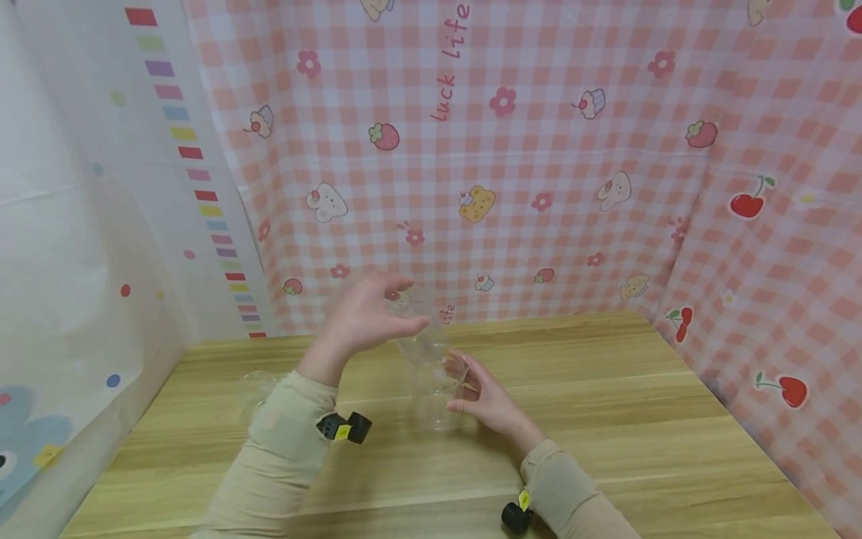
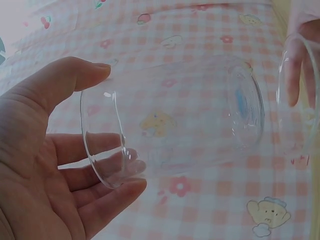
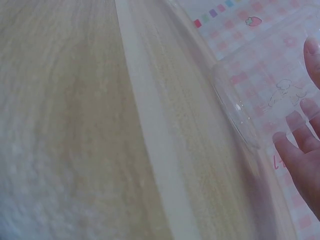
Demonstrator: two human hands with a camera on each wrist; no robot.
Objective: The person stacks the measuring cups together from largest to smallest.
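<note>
My left hand (image 1: 367, 311) grips a clear drinking glass (image 2: 172, 117) near its rim, thumb on one side and fingers on the other. That glass is tilted, its base pointing down toward the mouth of a second clear glass (image 1: 436, 412). The second glass stands upright on the wooden table (image 1: 592, 442). Around its side is my right hand (image 1: 490, 400), with the thumb in front and the fingers toward the back. In the right wrist view the lower glass's thick base (image 3: 237, 117) shows at the tabletop, with fingertips along its wall.
Another clear, round-rimmed piece (image 1: 252, 382) is on the table at the left, partly hidden behind my left forearm. A pink checkered cloth (image 1: 552, 165) hangs along the table's back and right side. A white patterned cloth (image 1: 87, 247) hangs on the left.
</note>
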